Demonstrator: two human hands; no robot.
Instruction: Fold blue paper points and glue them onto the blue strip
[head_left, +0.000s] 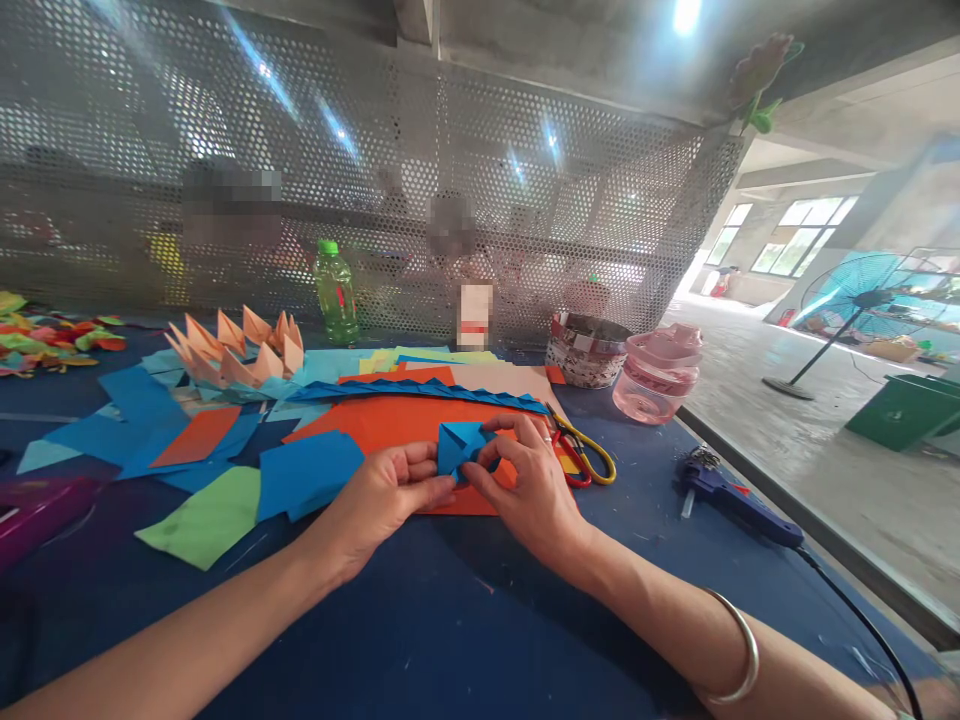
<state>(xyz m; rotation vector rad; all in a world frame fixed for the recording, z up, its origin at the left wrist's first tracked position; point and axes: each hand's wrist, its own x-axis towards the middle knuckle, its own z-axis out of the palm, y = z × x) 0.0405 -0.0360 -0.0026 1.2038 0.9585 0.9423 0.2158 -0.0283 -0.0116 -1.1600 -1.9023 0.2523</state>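
A small folded piece of blue paper (457, 447) sits between the fingertips of my left hand (382, 497) and my right hand (525, 480), and both pinch it just above an orange paper sheet (390, 425). A metal bangle (739, 650) circles my right wrist. Close to my right hand lie scissors with yellow and red handles (583, 457). A blue zigzag paper strip (420, 398) lies across the sheet's far side. Left of my left hand are a loose blue paper square (309, 474) and a green paper piece (202, 517).
Peach folded paper points (236, 350) stand on the dark blue table (480, 620). A blue glue gun (731, 497) lies right, near the table edge. A green-capped bottle (336, 292), pink container (656, 375) and patterned tin (589, 350) stand before a perforated metal screen (525, 170).
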